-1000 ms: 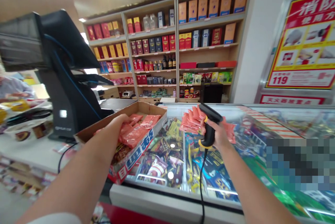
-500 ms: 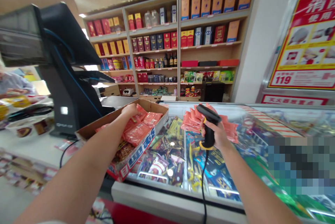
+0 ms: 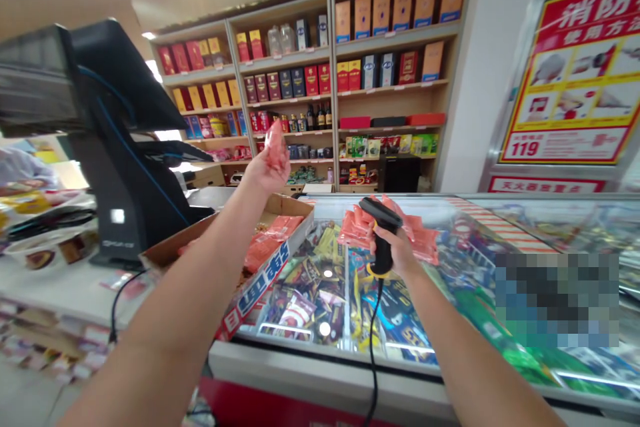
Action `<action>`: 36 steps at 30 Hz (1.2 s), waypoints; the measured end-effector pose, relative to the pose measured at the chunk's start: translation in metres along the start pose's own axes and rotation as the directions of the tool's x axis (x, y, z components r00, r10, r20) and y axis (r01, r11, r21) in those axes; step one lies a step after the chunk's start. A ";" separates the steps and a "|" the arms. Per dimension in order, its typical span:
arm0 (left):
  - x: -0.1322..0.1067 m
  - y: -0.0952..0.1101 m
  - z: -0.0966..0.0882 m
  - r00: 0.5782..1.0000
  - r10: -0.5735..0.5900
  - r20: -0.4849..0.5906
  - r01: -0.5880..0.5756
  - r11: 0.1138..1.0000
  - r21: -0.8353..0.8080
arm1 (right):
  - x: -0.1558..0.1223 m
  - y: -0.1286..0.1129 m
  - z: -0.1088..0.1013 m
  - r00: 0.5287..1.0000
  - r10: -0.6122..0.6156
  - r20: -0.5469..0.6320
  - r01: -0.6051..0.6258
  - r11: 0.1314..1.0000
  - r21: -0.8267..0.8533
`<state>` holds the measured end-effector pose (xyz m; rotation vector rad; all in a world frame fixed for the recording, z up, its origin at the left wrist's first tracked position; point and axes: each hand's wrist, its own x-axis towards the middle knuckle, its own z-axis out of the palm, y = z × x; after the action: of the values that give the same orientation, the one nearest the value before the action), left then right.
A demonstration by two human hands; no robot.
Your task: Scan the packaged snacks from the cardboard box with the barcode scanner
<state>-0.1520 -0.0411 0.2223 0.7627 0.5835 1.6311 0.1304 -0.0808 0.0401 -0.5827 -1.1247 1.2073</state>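
Observation:
Raised above the cardboard box [image 3: 265,284], my left hand [image 3: 269,174] is closed on an orange-pink plastic packet [image 3: 276,147]. More such packets [image 3: 280,228] lie inside the box, which has blue and white printing on its side; my forearm hides part of it. My right hand [image 3: 397,250] grips a black barcode scanner [image 3: 384,234] with yellow trim by its handle, and its cable runs down over the freezer's front edge. Behind the scanner, a pile of orange-pink packets [image 3: 423,240] rests on the glass top.
A glass-topped chest freezer [image 3: 320,340] full of colourful packs spans the front. On the left counter stands a black cash register terminal [image 3: 117,194], beside tubs [image 3: 55,244]. Another person's sleeve [image 3: 25,170] shows at far left. Shelves of boxed bottles [image 3: 300,80] line the back wall.
My left hand has come up out of the box, lifting a packet. The scanner in my right hand sits slightly further left in view, as the whole view has shifted a little.

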 end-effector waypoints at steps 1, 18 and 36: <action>-0.009 -0.014 0.005 0.999 -0.011 0.035 0.012 1.000 -0.012 | 0.000 0.000 0.000 1.000 0.002 0.004 -0.002 1.000 0.000; -0.036 -0.212 -0.103 0.956 -0.111 0.272 0.053 0.976 0.210 | -0.008 -0.012 -0.002 0.940 0.168 0.298 -0.072 0.948 -0.308; -0.033 -0.204 -0.099 0.985 0.034 0.170 -0.069 0.977 0.202 | -0.005 -0.009 -0.012 0.911 0.314 0.266 -0.168 0.873 -0.458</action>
<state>-0.0900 -0.0316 0.0019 1.0651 0.6247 1.5509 0.1449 -0.0863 0.0411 -0.8997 -1.6684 1.3152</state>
